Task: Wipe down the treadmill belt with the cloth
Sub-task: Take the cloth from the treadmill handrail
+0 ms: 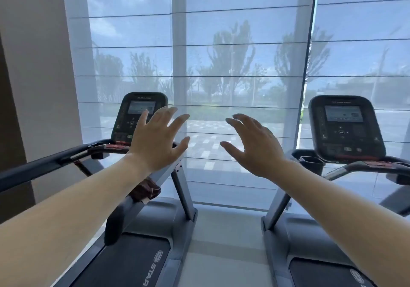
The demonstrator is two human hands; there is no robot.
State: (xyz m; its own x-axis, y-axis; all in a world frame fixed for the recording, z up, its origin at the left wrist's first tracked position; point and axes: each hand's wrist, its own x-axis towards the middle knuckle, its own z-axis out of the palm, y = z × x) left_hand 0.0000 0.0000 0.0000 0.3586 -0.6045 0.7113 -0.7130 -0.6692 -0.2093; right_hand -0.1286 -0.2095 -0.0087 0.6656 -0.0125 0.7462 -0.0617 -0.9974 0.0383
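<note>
Facing a sheer-blinded window above two grey treadmills' black belts, I raise my left hand and right hand, fingers spread, empty.

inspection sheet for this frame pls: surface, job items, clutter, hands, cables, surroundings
Surface: left treadmill belt dark, bare where visible; partly hidden by the left arm.
Job's things: dark reddish cloth draped on the left treadmill's upright, under the left forearm.
Clutter: nothing seen.
Grippers: left hand and right hand raised, fingers spread, both empty.
Cables: nothing seen.
Surroundings: second treadmill at right, two consoles lit, sheer blind over the window, trees outside.
</note>
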